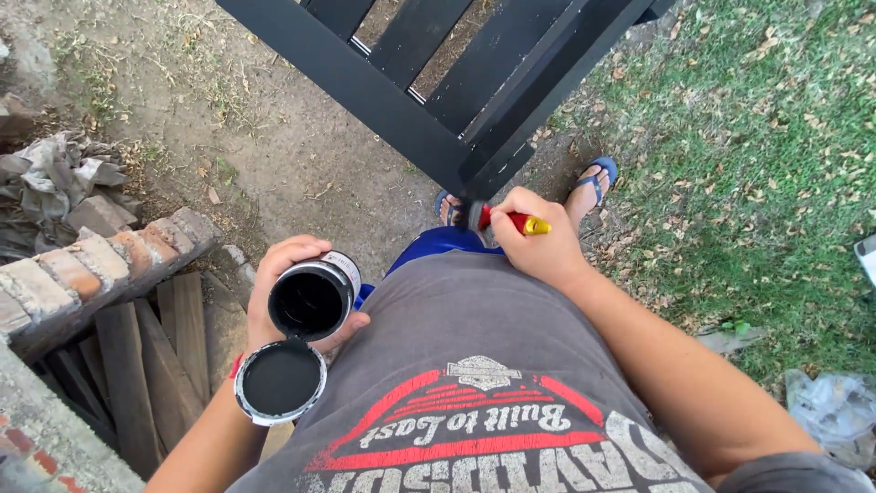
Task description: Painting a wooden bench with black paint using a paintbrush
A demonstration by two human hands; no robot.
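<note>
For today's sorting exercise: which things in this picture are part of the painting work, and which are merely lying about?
In use:
left hand holding open paint can and lid
right hand holding paintbrush
black fence

Lying about:
bricks
crumpled rags
wooden planks
plastic bag

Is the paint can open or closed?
Open. The paint can in the left hand shows its dark inside, and its lid, coated black, is off and just below it.
</note>
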